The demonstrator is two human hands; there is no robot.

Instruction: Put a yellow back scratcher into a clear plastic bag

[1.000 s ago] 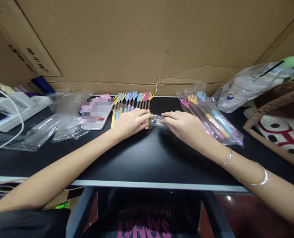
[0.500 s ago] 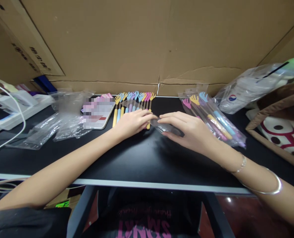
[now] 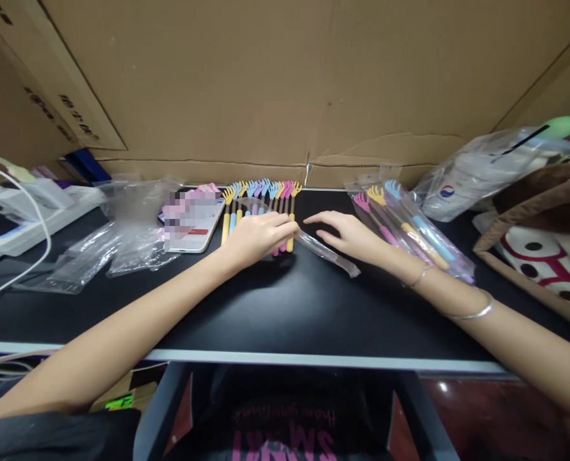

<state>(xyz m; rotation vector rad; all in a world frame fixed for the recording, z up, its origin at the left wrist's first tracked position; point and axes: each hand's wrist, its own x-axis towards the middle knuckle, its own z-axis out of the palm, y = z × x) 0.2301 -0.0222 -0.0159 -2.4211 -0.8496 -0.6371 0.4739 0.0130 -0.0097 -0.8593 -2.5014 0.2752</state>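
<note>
Back scratchers [image 3: 425, 246] lie in clear packaging [image 3: 389, 173] beside the right hand [image 3: 346, 234].

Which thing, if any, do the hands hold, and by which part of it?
The left hand holds a long, clear plastic bag away from its loose near end; the exact grip is hidden. The right hand is open, holding nothing.

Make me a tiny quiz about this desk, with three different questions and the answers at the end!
1. True or false: the phone lies between the flat bags and the loose scratchers.
2. Which is the left grip touching? (a) cup (b) clear bag (c) power strip
3. Fill in: among the bagged scratchers, the leftmost head is ____.

Key: 1. True. 2. b. 3. Pink.
</note>
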